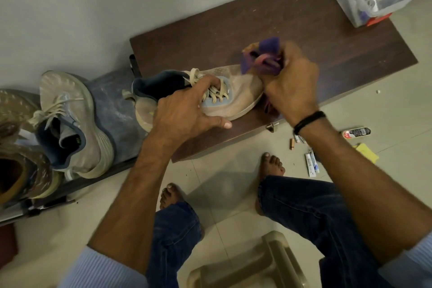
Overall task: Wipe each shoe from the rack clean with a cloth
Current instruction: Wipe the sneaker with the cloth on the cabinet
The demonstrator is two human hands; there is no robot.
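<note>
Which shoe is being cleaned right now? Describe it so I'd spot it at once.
Find the dark brown board by the wall. At its near left end is a tan lace-up shoe, the left hand gripping its middle, the right hand holding a purple cloth at its toe. Its twin stands untouched on the rack to the left.

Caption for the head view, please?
Left hand grips a shoe; right hand holds a purple cloth at its toe.

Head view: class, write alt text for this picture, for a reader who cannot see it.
A person's left hand grips a dusty tan sneaker across its laces over a dark wooden board, while the right hand holds a purple cloth against its toe; another sneaker stands on the rack at left.
</note>
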